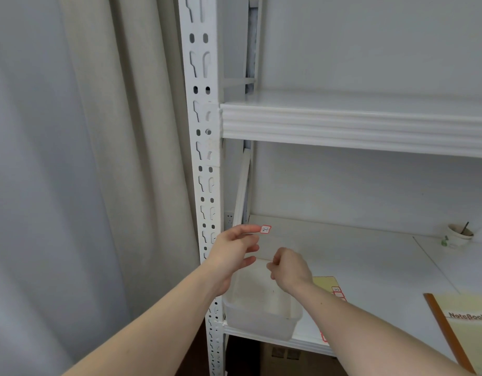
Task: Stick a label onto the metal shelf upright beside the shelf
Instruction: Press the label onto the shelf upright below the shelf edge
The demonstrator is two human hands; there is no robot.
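My left hand (235,249) has a small red-bordered label (265,229) stuck on the tip of its outstretched index finger; the other fingers are loosely spread below it and hold nothing. The label sits in the air just right of the white metal upright (204,164), not yet on it, with the lower shelf board (370,256) behind it. My right hand (290,270) is a little lower and to the right, apart from the left, its fingers curled in toward the palm; whether something thin is pinched between them I cannot tell. Both hands hover above a translucent plastic tub (261,313) that stands at the front left corner of the lower shelf. Just behind my right wrist lies a pale yellow sheet (326,283) carrying more red-bordered labels. Farther right on the same board lies a notebook (467,321), and a small cup (458,236) stands near the back. A curtain (112,158) hangs left of the upright
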